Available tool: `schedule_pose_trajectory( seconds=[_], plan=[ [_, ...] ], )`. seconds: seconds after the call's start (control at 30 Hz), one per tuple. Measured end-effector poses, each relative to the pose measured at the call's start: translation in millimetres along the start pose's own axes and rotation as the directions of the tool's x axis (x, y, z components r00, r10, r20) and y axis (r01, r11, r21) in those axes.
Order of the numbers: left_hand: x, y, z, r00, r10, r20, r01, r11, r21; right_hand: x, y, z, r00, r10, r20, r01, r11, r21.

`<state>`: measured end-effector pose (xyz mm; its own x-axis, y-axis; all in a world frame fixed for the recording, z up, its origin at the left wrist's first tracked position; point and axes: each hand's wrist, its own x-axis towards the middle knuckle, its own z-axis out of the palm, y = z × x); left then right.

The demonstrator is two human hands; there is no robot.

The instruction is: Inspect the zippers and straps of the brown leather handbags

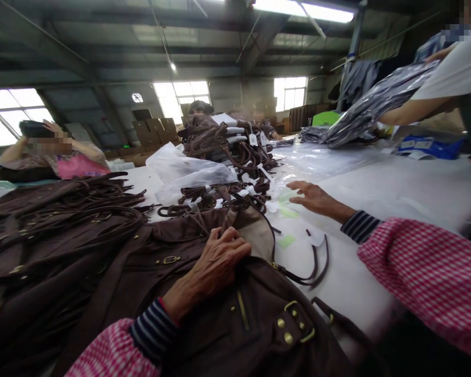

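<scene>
My left hand (219,257) rests on a dark brown leather bag (235,319) with brass studs and a zip, its fingers curled over the bag's upper edge. My right hand (312,197) reaches out flat over the white table (396,199), fingers spread, above small pale green paper tags (287,212). It holds nothing. A thin brown strap (316,267) trails from the bag onto the table. Loose brown straps (223,196) lie in a heap just beyond both hands.
More brown bags (51,230) are stacked at the left. Clear plastic bags (184,170) and a taller strap pile (227,141) sit behind. A person at the right holds dark plastic-wrapped goods (377,104). Other people sit at the far left and back.
</scene>
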<state>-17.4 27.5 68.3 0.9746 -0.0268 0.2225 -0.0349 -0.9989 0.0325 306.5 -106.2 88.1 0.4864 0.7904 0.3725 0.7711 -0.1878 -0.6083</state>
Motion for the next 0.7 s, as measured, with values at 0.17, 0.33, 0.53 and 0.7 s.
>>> schedule_pose_trajectory(
  seconds=[0.17, 0.33, 0.53, 0.7],
  plan=[
    [-0.3, 1.8, -8.3, 0.999, 0.002, 0.04, -0.001, 0.999, -0.049, -45.5, -40.2, -13.1, 0.971, -0.234, -0.04, 0.228, 0.965, -0.129],
    [1.5, 30.7, -19.5, 0.999, 0.034, -0.001, -0.034, 0.999, 0.009, -85.2, -98.5, 20.6, 0.866, -0.415, 0.279, 0.383, 0.909, 0.163],
    [8.2, 40.8, -12.1, 0.992, 0.119, 0.049, -0.12, 0.993, 0.001, -77.9, -91.8, 94.4, 0.813, -0.431, 0.391, 0.292, 0.883, 0.367],
    [3.4, 35.9, -36.7, 0.982, 0.186, -0.017, -0.187, 0.979, -0.083, -83.5, -76.6, 105.4, 0.838, -0.412, 0.358, 0.279, 0.887, 0.368]
  ],
)
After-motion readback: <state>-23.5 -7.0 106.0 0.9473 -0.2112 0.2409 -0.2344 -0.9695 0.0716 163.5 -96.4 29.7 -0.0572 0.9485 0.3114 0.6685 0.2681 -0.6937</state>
